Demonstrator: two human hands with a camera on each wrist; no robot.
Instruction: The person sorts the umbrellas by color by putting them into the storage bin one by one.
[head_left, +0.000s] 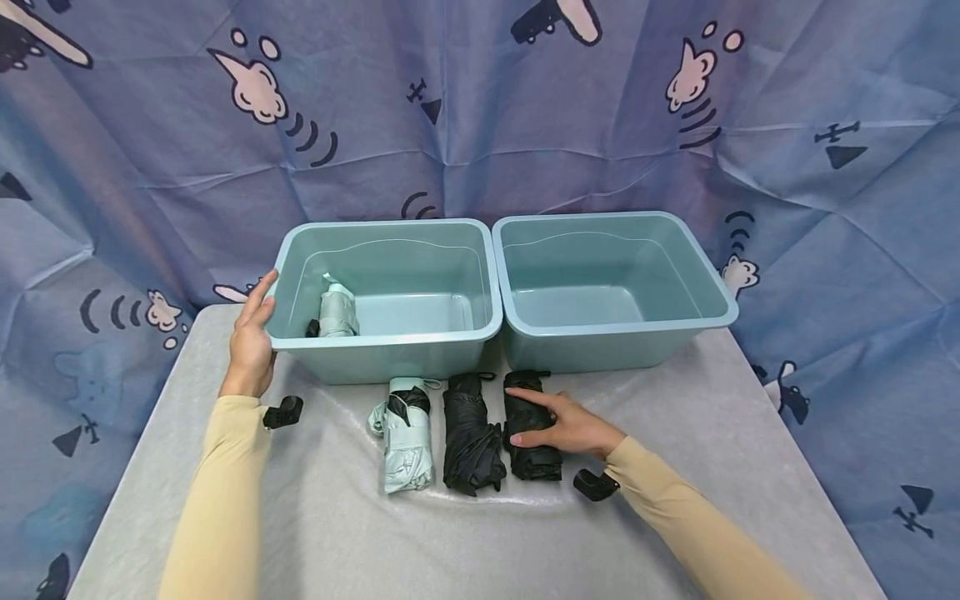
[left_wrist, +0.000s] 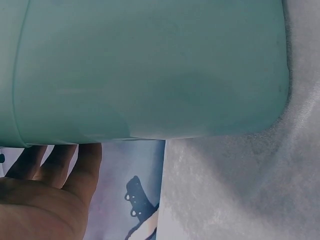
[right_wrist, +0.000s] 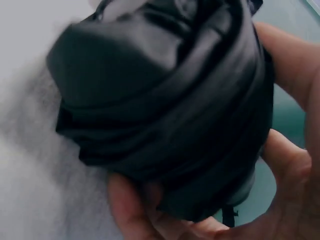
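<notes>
Three folded umbrellas lie side by side before the bins. My right hand [head_left: 573,427] grips the rightmost black umbrella [head_left: 538,465], with thumb and index finger reaching across it; the right wrist view shows fingers around its bunched black cloth. Beside it lie another black umbrella [head_left: 471,437] and a pale green umbrella [head_left: 407,446]. My left hand [head_left: 251,346] touches the outer left side of the left green bin [head_left: 390,360], fingers fairly straight along its rim. Inside that bin, a pale green umbrella [head_left: 338,312] stands near the left wall, a small dark piece [head_left: 312,328] next to it.
A second green bin [head_left: 600,348] stands against the left one, no items visible inside. Both are on a grey-covered table [head_left: 337,533]. Behind the table hangs a blue patterned curtain [head_left: 480,100]. Black wrist devices [head_left: 283,412] sit at both cuffs.
</notes>
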